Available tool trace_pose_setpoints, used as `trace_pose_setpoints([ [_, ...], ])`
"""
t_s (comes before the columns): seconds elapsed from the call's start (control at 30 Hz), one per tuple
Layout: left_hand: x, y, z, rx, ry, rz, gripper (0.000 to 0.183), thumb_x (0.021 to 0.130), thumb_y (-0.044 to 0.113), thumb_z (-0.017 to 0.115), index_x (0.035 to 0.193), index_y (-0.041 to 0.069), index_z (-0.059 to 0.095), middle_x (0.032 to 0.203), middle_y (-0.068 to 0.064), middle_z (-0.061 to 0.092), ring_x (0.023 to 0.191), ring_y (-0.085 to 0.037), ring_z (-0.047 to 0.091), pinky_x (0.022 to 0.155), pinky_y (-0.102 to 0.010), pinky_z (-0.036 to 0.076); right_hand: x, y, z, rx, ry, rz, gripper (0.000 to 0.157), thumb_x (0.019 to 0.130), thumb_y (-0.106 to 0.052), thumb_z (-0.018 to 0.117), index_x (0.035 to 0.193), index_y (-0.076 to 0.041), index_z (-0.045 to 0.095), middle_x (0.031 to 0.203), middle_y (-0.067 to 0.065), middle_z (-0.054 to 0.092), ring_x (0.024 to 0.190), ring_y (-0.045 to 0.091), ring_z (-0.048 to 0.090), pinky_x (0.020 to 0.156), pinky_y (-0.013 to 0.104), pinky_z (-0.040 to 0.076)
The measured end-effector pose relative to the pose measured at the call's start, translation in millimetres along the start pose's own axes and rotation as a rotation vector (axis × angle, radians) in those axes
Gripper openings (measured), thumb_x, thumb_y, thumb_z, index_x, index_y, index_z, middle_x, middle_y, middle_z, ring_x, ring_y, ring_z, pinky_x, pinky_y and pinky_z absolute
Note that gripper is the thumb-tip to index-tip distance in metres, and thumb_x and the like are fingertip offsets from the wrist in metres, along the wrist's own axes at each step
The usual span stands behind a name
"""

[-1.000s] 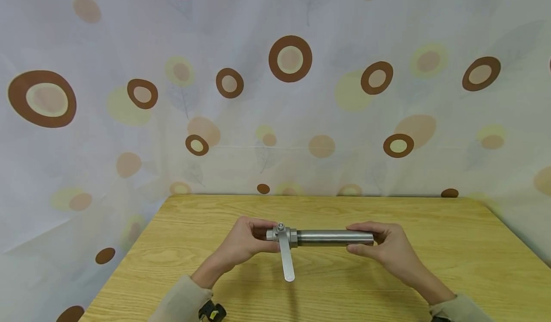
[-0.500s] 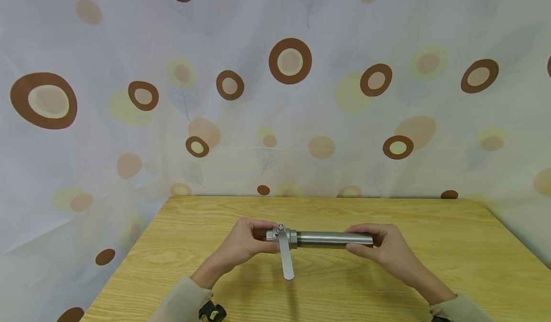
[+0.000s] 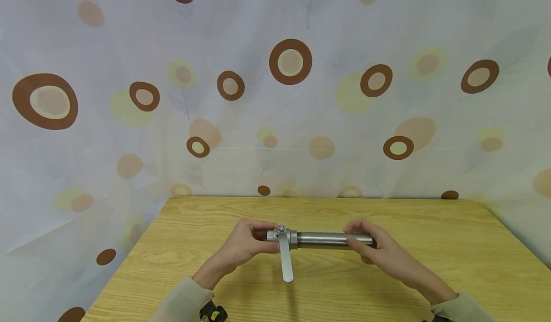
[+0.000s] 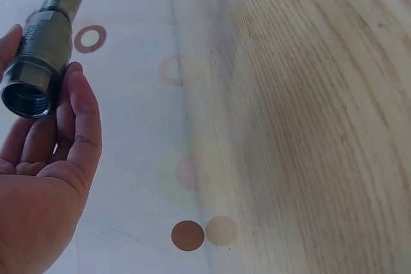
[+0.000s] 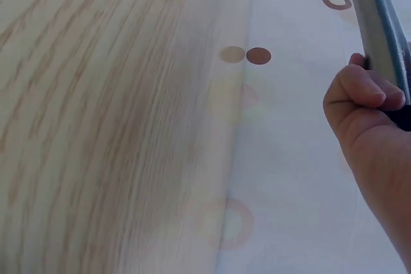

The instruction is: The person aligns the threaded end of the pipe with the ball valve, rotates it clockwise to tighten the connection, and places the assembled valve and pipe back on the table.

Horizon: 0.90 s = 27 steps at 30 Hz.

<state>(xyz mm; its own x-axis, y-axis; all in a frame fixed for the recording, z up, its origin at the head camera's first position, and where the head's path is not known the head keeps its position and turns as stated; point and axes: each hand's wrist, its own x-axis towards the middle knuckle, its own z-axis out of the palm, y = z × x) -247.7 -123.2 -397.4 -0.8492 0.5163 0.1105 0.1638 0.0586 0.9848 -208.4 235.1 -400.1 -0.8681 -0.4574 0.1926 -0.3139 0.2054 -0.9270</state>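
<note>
In the head view a silver ball valve (image 3: 291, 238) is joined to one end of a steel pipe (image 3: 323, 238), both held level above the wooden table. The valve's flat lever handle (image 3: 286, 262) points toward me. My left hand (image 3: 242, 246) grips the valve body from the left, thumb in front and fingers behind. The left wrist view shows the valve's open threaded end (image 4: 31, 97). At the pipe's far right end, my right hand (image 3: 387, 254) holds it between thumb and fingers. In the right wrist view, curled fingers (image 5: 369, 88) wrap the pipe's lower part.
The wood-grain table (image 3: 206, 216) lies under both hands. A pale curtain (image 3: 249, 116) with brown and beige circles hangs behind it and at the sides. Dark straps (image 3: 213, 311) sit on the wrists by the beige sleeves.
My right thumb and fingers have shifted their hold on the pipe's end, the fingers lifting and the thumb moving up over its front. The left hand and valve stay nearly still.
</note>
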Motion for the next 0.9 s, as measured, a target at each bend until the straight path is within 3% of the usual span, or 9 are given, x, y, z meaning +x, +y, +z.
trace_pose_setpoints([
  [0.13, -0.3, -1.4, 0.0, -0.014, 0.015, -0.017, 0.041, 0.089, 0.002, 0.084, 0.128, -0.003, 0.074, 0.115, -0.015, 0.077, 0.106, -0.026, 0.074, 0.091, -0.039, 0.062, -1.7, 2.9, 1.6, 0.051, -0.012, -0.034, 0.031, 0.107, -0.007, 0.063, 0.132, 0.002, 0.049, 0.118, 0.021, 0.056, 0.090, 0.016, 0.059, 0.069, 0.033, 0.055],
  [0.3, -1.8, -2.7, 0.2, -0.030, 0.023, -0.028, 0.042, 0.089, 0.001, 0.083, 0.129, -0.004, 0.073, 0.116, -0.015, 0.077, 0.107, -0.025, 0.074, 0.092, -0.039, 0.061, -2.0, 6.2, 1.7, 0.064, 0.007, -0.085, 0.029, 0.104, -0.004, 0.067, 0.129, 0.003, 0.056, 0.108, 0.020, 0.062, 0.075, 0.021, 0.060, 0.060, 0.040, 0.053],
  [0.53, -3.8, -1.2, 0.8, -0.048, 0.011, -0.009, 0.043, 0.090, 0.001, 0.081, 0.131, -0.007, 0.070, 0.118, -0.017, 0.076, 0.109, -0.026, 0.074, 0.094, -0.040, 0.061, -1.7, 5.3, 1.7, 0.052, 0.044, -0.101, 0.028, 0.101, -0.002, 0.070, 0.127, 0.007, 0.063, 0.111, 0.014, 0.070, 0.085, 0.018, 0.069, 0.065, 0.035, 0.059],
  [0.73, -4.1, -2.8, 0.6, -0.061, 0.020, -0.012, 0.043, 0.090, 0.001, 0.082, 0.131, -0.006, 0.071, 0.118, -0.017, 0.076, 0.108, -0.025, 0.074, 0.092, -0.040, 0.062, -0.7, 2.0, 0.7, 0.001, 0.046, -0.050, 0.025, 0.105, -0.009, 0.067, 0.125, 0.005, 0.067, 0.095, 0.010, 0.068, 0.069, 0.021, 0.058, 0.059, 0.038, 0.053],
  [0.9, -5.6, -5.3, 1.4, -0.064, 0.035, -0.011, 0.042, 0.090, 0.002, 0.082, 0.130, -0.005, 0.072, 0.116, -0.017, 0.076, 0.105, -0.024, 0.074, 0.089, -0.039, 0.063, 0.4, 0.2, 0.4, 0.039, 0.008, 0.008, 0.029, 0.109, -0.013, 0.061, 0.129, 0.008, 0.061, 0.084, 0.006, 0.057, 0.063, 0.020, 0.045, 0.055, 0.040, 0.043],
])
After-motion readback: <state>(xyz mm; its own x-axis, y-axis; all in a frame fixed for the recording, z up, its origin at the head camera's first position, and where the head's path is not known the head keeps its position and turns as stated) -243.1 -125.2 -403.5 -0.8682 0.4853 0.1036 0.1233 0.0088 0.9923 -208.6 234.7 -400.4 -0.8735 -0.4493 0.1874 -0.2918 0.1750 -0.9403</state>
